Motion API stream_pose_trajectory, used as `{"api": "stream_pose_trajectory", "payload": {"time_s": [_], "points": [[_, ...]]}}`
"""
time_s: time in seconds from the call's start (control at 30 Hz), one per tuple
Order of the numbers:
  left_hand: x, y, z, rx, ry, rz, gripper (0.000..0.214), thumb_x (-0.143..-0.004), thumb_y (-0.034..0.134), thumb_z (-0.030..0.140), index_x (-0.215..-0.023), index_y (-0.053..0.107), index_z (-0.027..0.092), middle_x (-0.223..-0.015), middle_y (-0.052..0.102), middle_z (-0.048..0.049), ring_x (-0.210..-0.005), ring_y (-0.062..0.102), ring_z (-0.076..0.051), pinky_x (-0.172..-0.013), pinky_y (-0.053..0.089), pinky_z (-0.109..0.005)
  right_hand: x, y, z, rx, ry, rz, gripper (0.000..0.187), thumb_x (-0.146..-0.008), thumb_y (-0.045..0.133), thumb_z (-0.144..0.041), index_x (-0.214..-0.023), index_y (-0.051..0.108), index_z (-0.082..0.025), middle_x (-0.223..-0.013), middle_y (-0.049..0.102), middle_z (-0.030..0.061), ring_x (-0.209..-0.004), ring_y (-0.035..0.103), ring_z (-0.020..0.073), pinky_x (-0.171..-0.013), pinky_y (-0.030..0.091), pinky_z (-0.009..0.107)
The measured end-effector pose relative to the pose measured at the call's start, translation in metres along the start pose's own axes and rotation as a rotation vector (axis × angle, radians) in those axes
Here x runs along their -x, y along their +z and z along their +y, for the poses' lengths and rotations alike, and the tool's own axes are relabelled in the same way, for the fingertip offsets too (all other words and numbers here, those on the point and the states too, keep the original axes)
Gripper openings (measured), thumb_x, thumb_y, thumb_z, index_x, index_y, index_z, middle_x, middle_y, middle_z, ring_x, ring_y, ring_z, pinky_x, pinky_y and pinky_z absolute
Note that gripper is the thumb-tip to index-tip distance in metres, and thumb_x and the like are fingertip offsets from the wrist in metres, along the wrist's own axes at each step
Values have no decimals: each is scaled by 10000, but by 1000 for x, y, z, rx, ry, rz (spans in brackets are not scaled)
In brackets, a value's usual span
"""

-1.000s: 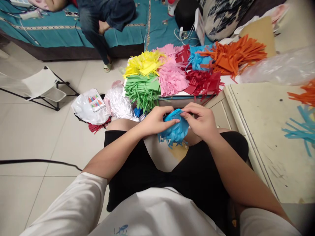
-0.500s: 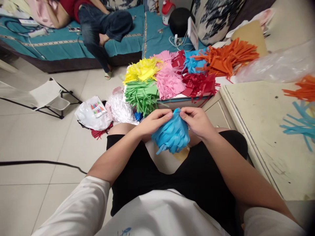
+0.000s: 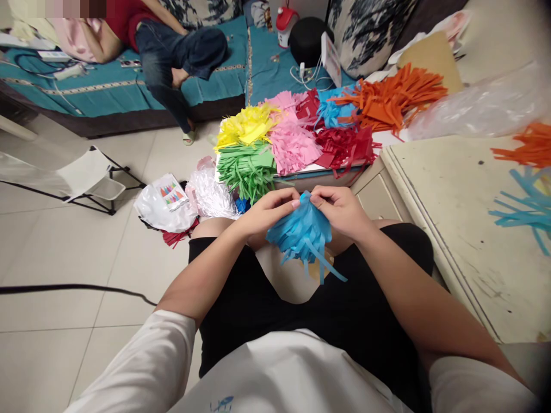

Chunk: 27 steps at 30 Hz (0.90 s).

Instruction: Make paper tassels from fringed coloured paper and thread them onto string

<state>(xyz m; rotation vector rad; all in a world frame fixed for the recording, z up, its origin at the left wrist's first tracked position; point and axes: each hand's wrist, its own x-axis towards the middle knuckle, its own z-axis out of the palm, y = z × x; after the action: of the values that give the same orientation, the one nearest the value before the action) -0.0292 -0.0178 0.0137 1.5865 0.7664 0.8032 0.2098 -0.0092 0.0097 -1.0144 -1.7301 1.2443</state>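
A blue tissue-paper tassel (image 3: 301,229) hangs between my hands, over my lap. Its cut strips fan downward, and a few longer ones trail at the lower right. My left hand (image 3: 275,211) pinches its top edge from the left, thumb along the paper. From the right, my right hand (image 3: 338,207) grips the same top edge between thumb and fingers. Just beyond my hands lie fringed paper bundles: green (image 3: 245,166), yellow (image 3: 247,127), pink (image 3: 295,143) and dark red (image 3: 344,149).
Farther right are an orange fringed bundle (image 3: 396,97) and clear plastic wrap (image 3: 477,109). A cream cabinet (image 3: 456,246) stands at my right, with blue strips (image 3: 525,206) on it. White bags (image 3: 161,203) sit on the floor near a folding stool (image 3: 88,172). A person (image 3: 172,51) sits on the sofa.
The blue tassel's strips have dropped and spread, with longer ones now dangling at the lower right. Both hands keep their pinch at the top. The view has shifted slightly.
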Motion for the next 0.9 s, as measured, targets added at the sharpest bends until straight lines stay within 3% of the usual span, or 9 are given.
{"api": "stream_pose_trajectory", "payload": {"time_s": [0.17,0.23,0.37,0.47,0.53,0.6,0.67,0.8,0.9], "points": [[2,-1,-1,-248,86,6,247,-951,704,435,-993,626,205,-878,624,10,-825,547,-163,-808,468,-305,1,3,4,156,-110,60,390,-1034,731,-535,-809,724,-216,-823,685,47,-766,604,213,-762,493,376],[1,0,-5,-378,107,44,195,-907,690,378,-931,595,210,-847,607,22,-810,535,-159,-798,441,-304,1,6,5,210,-172,79,336,-1051,701,-462,-816,732,-224,-840,692,53,-787,623,222,-789,507,387],[-2,4,-12,-546,96,138,312,-906,668,396,-778,437,231,-734,483,43,-720,460,-147,-711,336,-305,2,9,5,250,-236,80,273,-1052,655,-352,-821,733,-227,-831,676,49,-805,639,224,-799,501,383],[-1,4,-13,-551,136,138,237,-923,662,388,-834,521,220,-773,573,24,-747,529,-160,-741,392,-300,1,8,6,241,-179,77,279,-1030,652,-358,-790,685,-218,-787,642,28,-759,599,203,-769,472,365],[2,2,-12,-539,153,132,152,-926,648,305,-1037,650,202,-915,706,-8,-833,625,-173,-810,463,-293,0,7,7,198,-101,60,314,-1014,663,-416,-773,650,-215,-743,605,11,-725,558,189,-730,447,345],[6,-1,-10,-534,170,125,391,-909,629,213,-1297,670,197,-1105,782,-42,-925,689,-175,-876,506,-285,-1,8,8,134,-25,33,360,-993,677,-485,-761,626,-214,-711,571,-1,-699,519,177,-690,423,328],[8,-5,-10,-537,190,105,494,-913,622,179,-1406,647,200,-1207,794,-63,-970,717,-172,-904,522,-279,-2,9,8,82,20,14,399,-976,685,-535,-749,613,-214,-697,550,-8,-682,493,168,-663,407,318],[9,-11,-9,-535,208,73,394,-951,633,195,-1343,674,204,-1080,771,-38,-933,703,-167,-888,519,-275,-2,11,7,82,20,42,384,-979,682,-526,-762,636,-212,-703,560,-6,-694,497,170,-668,410,320],[6,-12,-10,-518,206,57,269,-921,625,192,-1186,666,204,-946,702,0,-854,636,-153,-840,498,-268,-1,11,9,138,5,75,349,-993,662,-487,-779,648,-212,-711,578,2,-705,520,181,-690,421,332]]}}
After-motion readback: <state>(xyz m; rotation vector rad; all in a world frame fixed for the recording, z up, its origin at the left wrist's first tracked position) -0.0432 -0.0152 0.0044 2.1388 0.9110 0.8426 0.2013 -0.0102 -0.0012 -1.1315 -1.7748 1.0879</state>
